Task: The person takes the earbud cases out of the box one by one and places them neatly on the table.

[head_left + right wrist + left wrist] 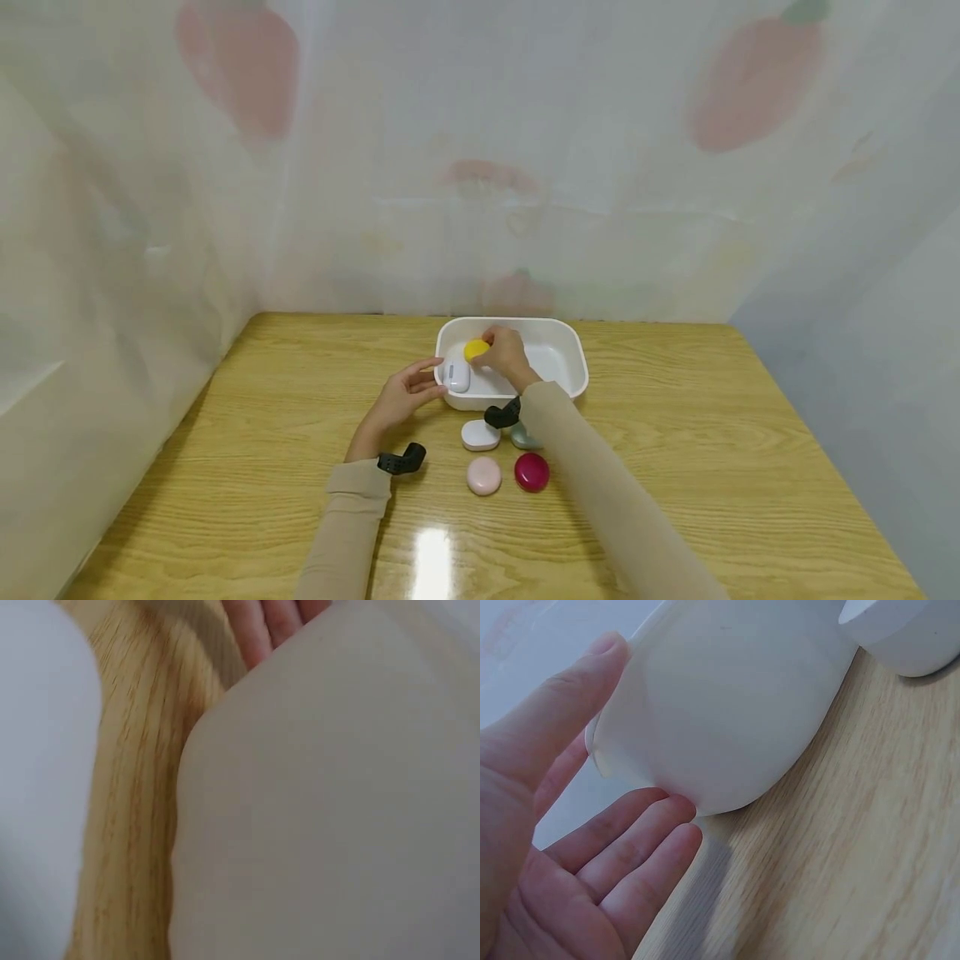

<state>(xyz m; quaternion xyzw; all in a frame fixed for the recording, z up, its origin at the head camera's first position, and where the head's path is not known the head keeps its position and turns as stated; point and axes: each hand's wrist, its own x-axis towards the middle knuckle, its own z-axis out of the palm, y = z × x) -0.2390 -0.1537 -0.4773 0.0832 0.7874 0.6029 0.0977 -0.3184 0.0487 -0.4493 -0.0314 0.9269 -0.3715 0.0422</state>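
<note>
A white plastic bin [553, 403] stands toward the back of the table. Inside it, my right hand [507, 353] pinches a yellow round case [476, 349] by its edge, left of the bin's middle. Close beside that lies a white case [457, 376] with a small grey bar on top. My left hand [402, 396] is at the bin's left end; in the left wrist view its thumb [592, 675] lies along the rim and the relaxed fingers [656, 855] touch the outer wall. The right wrist view shows the bin's wall [322, 802], with the right hand hidden.
In front of the bin sit a white oval case [480, 435] and a grey-green case [524, 437], partly covered by the right sleeve. Nearer are a pink round case [483, 476] and a crimson round case [532, 472]. Behind the wooden table [675, 467] hangs a pale printed curtain [480, 250].
</note>
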